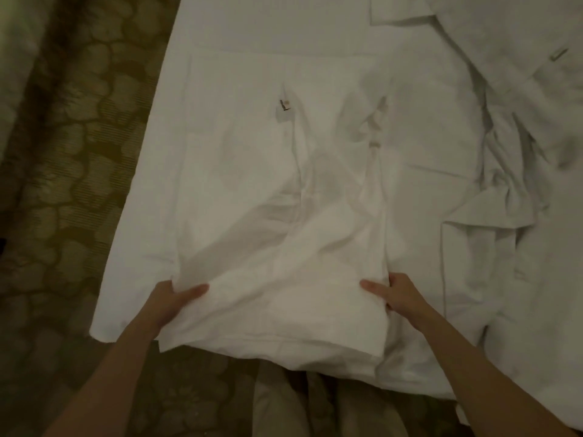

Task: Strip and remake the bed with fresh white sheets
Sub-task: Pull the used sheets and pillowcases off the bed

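White folded sheet (277, 216) — left hand (170, 302) and right hand (399, 298) grip its edges.

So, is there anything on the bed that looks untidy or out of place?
Yes. A crumpled heap of white linen lies bunched at the right, not flat. The folded sheet held by both hands, left and right, is wrinkled, with its tag showing.

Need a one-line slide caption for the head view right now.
Both hands, left and right, grip the near corners of a folded white sheet lying on the bed.
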Demonstrator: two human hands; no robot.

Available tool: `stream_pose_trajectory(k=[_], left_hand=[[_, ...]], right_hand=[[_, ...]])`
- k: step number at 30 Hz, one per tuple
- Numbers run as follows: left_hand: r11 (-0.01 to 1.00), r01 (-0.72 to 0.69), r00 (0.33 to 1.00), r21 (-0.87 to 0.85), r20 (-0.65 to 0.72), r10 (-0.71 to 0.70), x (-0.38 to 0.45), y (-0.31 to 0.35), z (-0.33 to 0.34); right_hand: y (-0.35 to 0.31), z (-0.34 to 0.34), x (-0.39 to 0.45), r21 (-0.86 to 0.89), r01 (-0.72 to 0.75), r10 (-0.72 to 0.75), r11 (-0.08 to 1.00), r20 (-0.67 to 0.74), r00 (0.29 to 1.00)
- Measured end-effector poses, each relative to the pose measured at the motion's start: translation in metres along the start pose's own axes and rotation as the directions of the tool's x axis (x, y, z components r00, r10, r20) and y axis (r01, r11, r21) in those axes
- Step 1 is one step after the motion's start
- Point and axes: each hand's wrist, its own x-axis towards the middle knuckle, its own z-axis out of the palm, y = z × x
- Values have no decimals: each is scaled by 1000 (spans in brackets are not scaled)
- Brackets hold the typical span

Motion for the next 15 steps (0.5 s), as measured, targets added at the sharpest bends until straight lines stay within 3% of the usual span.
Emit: stream_pose_trajectory(k=[3, 6, 8, 9, 11, 13, 15], left_hand=[[992, 12, 997, 126, -80, -2, 3, -9, 5], [987, -46, 957, 156, -276, 88, 6, 5, 10], [974, -167, 847, 156, -483, 222, 7, 29, 16], [951, -250, 782, 183, -542, 309, 6, 47, 24], [872, -446, 721, 203, -495, 484, 5, 85, 51], [841, -508, 782, 186, -309, 541, 3, 119, 89], [858, -446, 866, 255, -117, 485, 5, 139, 124]], right_hand=[[7, -4, -3, -37, -19, 19, 999, -11, 1000], [0, -4, -1, -192, -8, -4, 981, -63, 998], [-16, -6, 4, -255, 92, -156, 962, -245, 957], [-30, -7, 4, -223, 186, -256, 957, -351, 900], [-70, -3, 4, -141, 430, -440, 892, -494, 750], [-116, 8, 14, -207, 575, -598, 791, -458, 658], [-167, 28, 31, -419, 536, -662, 733, -258, 704]])
